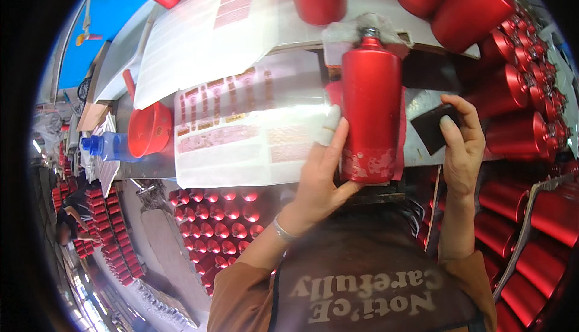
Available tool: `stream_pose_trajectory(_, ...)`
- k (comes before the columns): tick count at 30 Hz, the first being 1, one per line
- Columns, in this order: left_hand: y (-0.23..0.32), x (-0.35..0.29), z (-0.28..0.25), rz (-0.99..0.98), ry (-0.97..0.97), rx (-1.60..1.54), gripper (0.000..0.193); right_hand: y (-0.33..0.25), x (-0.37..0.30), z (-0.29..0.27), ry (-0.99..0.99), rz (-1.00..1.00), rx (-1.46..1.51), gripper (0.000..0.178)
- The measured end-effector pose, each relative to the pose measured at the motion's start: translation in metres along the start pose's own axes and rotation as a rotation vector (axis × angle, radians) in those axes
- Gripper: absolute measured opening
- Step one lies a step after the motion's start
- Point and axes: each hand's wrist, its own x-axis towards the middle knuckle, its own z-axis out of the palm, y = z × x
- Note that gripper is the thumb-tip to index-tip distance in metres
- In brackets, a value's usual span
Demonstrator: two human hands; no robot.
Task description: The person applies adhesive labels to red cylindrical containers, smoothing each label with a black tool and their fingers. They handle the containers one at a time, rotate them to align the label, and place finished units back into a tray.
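A red metal bottle (pixel 371 108) with a narrow neck lies in front of me, its neck pointing away. Pale, blotchy patterning marks its near end. My left hand (pixel 319 175) grips the bottle by its lower left side, thumb at the base. White wrapping covers one of its fingertips. To the right of the bottle, apart from it, my right hand (pixel 463 145) pinches a dark, flat, square piece (pixel 433 128) between thumb and fingers. Pinkish-red cloth shows beside the bottle, and a whitish cloth (pixel 338 45) lies around its neck.
Printed transfer sheets (pixel 253 172) cover the bench on the left, near a red dipper (pixel 149 130) and a blue-capped bottle (pixel 114 145). More red bottles (pixel 506 87) crowd the right and far sides. Rows of red bottles (pixel 220 229) stand below left. Another person (pixel 71 223) is far left.
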Motion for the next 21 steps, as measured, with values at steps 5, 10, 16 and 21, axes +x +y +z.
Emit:
stream_pose_trajectory(5,-0.013,-0.015,-0.021,-0.085,0.041,-0.038,0.089,0.017,-0.001,-0.018,0.012,0.091,0.148,0.03)
stream_pose_trajectory(10,-0.036,-0.048,-0.031,-0.204,0.012,0.537,0.059,0.028,-0.004,-0.033,0.049,0.113,0.189,0.03)
stream_pose_trajectory(16,-0.032,-0.094,-0.039,-0.128,-0.129,0.672,0.063,0.031,-0.004,-0.029,0.03,0.126,0.225,0.031)
stream_pose_trajectory(21,-0.052,-0.095,-0.029,-0.048,0.106,0.72,0.049,0.03,-0.006,-0.03,0.018,0.124,0.267,0.029)
